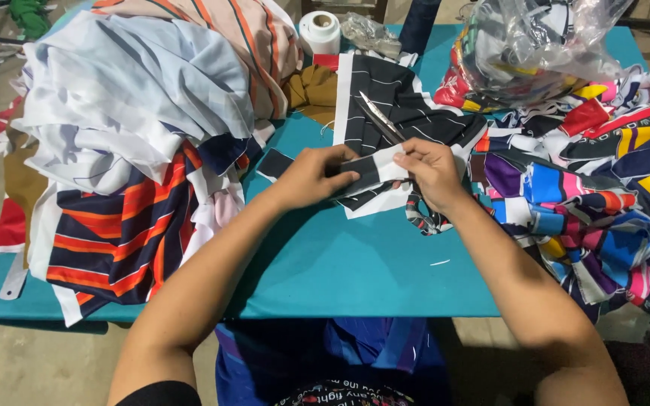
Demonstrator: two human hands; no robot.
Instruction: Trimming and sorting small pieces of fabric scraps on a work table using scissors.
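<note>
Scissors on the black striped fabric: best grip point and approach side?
Probably the handle end. The scissors lie flat on the black striped fabric, blades pointing up-left, handles hidden behind the right hand. Come from the lower right along their axis, clear of the tips.

2 bare forearms, a black sleeve edge, perhaps blue trousers

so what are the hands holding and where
Both hold a small black-and-white fabric piece: left hand at its left end, right hand at its right, also gripping scissors.
</note>
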